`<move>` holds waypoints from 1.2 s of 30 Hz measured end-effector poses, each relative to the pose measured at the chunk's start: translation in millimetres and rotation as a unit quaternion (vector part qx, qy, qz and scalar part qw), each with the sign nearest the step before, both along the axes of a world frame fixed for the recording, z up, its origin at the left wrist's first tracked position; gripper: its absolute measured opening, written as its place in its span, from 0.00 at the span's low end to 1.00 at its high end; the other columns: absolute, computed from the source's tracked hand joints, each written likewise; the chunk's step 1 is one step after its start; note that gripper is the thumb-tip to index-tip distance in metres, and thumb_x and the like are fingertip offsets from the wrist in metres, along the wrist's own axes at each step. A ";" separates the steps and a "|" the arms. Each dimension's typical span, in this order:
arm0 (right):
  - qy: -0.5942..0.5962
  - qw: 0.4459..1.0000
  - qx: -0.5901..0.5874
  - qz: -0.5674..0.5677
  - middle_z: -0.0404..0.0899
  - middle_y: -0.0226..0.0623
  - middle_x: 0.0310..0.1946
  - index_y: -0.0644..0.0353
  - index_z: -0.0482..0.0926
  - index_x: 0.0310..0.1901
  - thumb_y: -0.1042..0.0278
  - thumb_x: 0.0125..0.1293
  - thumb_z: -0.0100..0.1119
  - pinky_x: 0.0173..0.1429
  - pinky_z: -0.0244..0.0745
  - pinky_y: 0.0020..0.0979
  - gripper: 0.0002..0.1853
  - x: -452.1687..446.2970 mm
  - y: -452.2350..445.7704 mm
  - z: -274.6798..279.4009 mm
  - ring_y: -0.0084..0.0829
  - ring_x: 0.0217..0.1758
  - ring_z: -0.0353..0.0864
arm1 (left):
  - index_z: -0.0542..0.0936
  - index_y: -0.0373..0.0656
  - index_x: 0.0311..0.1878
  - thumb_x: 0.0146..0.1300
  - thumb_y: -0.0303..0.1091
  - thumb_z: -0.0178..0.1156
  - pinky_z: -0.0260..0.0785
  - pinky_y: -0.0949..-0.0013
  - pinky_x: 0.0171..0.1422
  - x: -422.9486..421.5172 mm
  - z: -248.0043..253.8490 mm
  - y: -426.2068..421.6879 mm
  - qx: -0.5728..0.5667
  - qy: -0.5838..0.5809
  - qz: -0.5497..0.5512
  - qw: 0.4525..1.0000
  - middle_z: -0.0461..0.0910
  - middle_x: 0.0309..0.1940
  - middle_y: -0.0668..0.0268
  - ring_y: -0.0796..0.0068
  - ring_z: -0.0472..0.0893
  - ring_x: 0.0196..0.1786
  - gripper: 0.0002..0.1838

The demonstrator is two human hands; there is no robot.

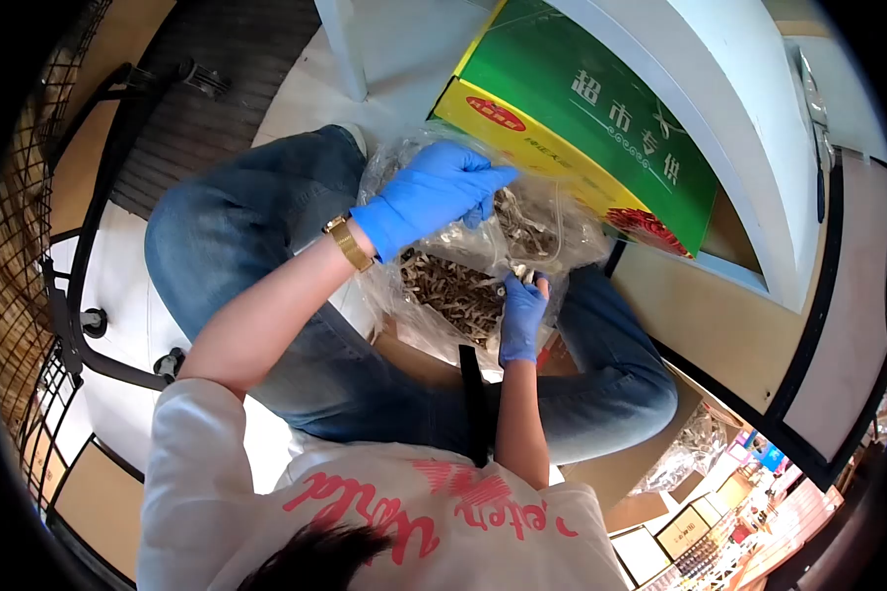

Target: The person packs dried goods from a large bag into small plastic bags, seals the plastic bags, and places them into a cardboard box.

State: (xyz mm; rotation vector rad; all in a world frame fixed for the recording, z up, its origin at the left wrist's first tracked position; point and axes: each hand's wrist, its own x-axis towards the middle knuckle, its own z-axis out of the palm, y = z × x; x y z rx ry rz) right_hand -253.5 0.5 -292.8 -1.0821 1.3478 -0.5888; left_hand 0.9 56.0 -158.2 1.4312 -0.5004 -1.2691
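My left hand point(439, 195), in a blue glove, is closed with its fingers pinched together over a clear plastic bag. What the fingertips hold, if anything, is hidden. My right hand point(522, 320), also gloved in blue, is closed on the near edge of a small clear bag point(560, 231) with dried brown strips inside. A pale piece shows at its fingertips. Beneath both hands, between my legs, a large clear plastic liner point(375, 286) surrounds a heap of dried brown strips point(453, 295).
A green and yellow carton point(562, 98) lies just beyond the bags, under a white curved furniture panel point(700, 79). At left stands a black wire cart point(64, 325) with casters. Below right, an open cardboard box point(650, 433) sits near crumpled clear plastic point(695, 453).
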 end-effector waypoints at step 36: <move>0.043 0.875 -0.336 0.345 0.72 0.47 0.63 0.56 0.81 0.55 0.78 0.54 0.66 0.67 0.66 0.36 0.24 43.2 -3.8 167.5 0.41 0.67 0.71 | 0.82 0.35 0.29 0.68 0.44 0.59 0.68 0.76 0.28 -13.6 -0.1 5.4 0.047 -0.080 -0.132 0.987 0.78 0.18 0.67 0.82 0.75 0.20 0.20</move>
